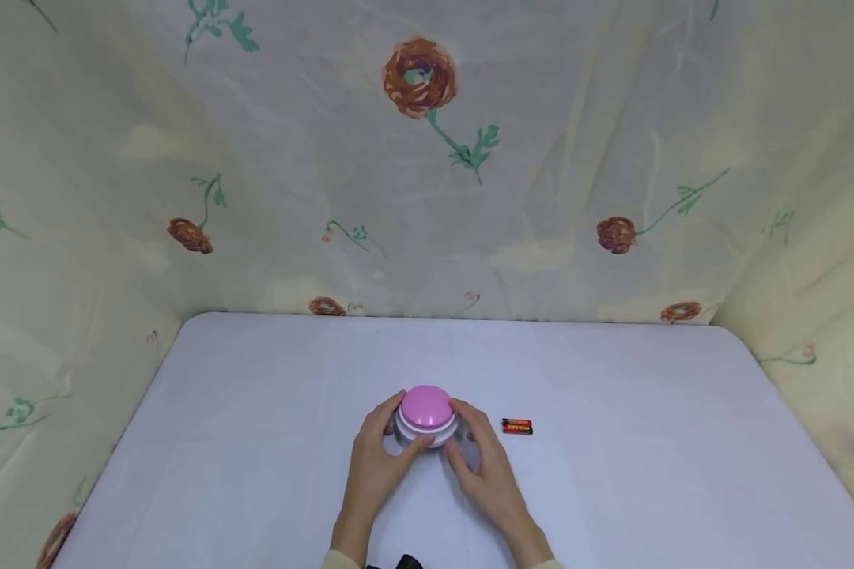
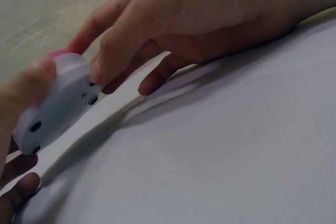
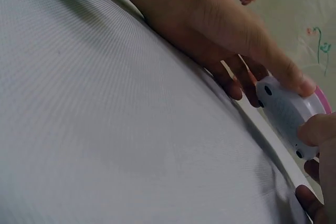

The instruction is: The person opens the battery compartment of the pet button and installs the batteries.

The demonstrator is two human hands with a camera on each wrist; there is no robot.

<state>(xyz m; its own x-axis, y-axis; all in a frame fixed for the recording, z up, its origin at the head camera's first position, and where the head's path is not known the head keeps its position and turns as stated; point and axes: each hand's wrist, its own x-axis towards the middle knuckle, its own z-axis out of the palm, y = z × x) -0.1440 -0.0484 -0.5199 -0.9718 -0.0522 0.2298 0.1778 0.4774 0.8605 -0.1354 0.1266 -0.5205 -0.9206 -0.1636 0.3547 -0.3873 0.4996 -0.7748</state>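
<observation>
We see the left hand (image 1: 375,460) and the right hand (image 1: 489,472) gripping a pink-and-white button (image 1: 427,407) from opposite sides, fingers curled about its rim. It sits tilted near the counter's (image 1: 256,442) middle (we can spot dark feet (image 2: 35,126) on its underside), and two batteries (image 1: 517,427) lie just right of the right hand. A flowered cloth (image 1: 541,158) hangs behind.

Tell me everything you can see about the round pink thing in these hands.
The round thing has a smooth pink dome on a wider white base; both look like plastic. Dark spots show on its pale underside. Dome up, it appears lifted off the table, gripped at the edge by left hand and right hand.
</observation>
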